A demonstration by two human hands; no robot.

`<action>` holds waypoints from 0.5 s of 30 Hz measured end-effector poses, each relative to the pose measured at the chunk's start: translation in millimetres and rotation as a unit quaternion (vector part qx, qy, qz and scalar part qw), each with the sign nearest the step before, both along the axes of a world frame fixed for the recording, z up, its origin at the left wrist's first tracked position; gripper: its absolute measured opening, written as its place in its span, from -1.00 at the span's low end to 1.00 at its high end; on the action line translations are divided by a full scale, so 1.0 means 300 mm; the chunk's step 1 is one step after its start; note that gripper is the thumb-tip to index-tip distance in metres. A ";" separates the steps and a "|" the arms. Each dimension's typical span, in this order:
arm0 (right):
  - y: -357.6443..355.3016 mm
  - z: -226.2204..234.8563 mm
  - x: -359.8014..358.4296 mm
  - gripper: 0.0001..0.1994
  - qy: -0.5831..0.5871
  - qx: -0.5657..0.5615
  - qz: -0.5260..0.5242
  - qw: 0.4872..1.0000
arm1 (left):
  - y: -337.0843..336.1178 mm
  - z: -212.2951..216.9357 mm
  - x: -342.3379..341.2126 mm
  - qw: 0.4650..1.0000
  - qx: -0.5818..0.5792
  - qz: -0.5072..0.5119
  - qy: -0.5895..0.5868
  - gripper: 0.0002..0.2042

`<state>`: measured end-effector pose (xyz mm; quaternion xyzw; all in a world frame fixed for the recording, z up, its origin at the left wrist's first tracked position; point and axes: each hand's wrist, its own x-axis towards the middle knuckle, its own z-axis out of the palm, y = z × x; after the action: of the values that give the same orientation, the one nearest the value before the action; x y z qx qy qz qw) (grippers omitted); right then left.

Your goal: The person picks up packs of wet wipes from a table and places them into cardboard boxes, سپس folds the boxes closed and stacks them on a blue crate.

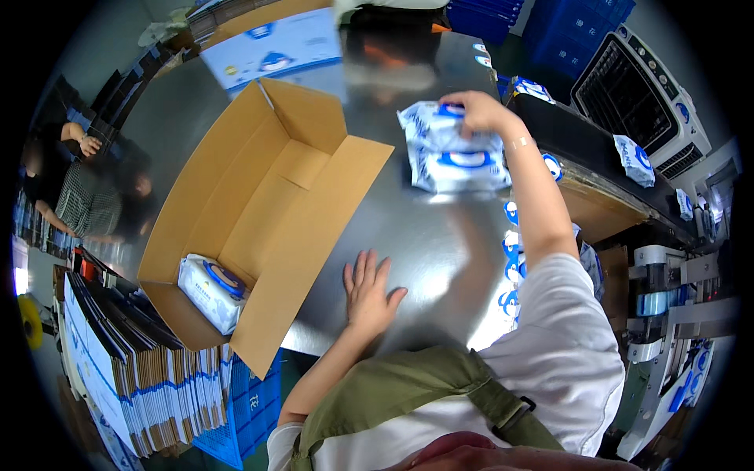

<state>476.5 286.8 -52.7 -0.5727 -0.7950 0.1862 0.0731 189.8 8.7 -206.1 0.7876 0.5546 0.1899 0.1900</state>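
Packing has barely begun: one wipes pack (210,290) lies in our open carton (259,204). Our right hand (479,110) has its fingers clamped on two stacked packs (454,153) across the bench (424,235); our left hand (367,294) rests flat, fingers released.

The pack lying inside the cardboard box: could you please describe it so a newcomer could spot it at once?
Start at the big open cardboard box on the left of the shiny metal table. In its near corner lies a single white soft pack with a blue ring. Unlike the similar packs under the right hand, it sits alone inside the box.
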 end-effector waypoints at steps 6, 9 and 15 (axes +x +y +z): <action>-0.881 -0.077 -0.161 -0.05 -0.069 0.164 0.083 0.980 | -0.002 -0.070 -0.032 0.982 0.017 0.005 -0.187 -0.35; -1.082 -0.137 -0.195 -0.05 -0.082 0.210 0.095 0.970 | -0.102 -0.115 -0.086 0.926 -0.084 0.048 -0.364 -0.32; -0.703 -0.150 -0.105 0.05 0.095 0.098 0.054 0.989 | -0.141 0.038 -0.030 0.968 0.042 0.020 -0.248 -0.18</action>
<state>445.0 76.0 -97.7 -0.4989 -0.8284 0.1646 0.1943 180.9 -33.6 -194.6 0.7120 0.4969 0.4063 0.2847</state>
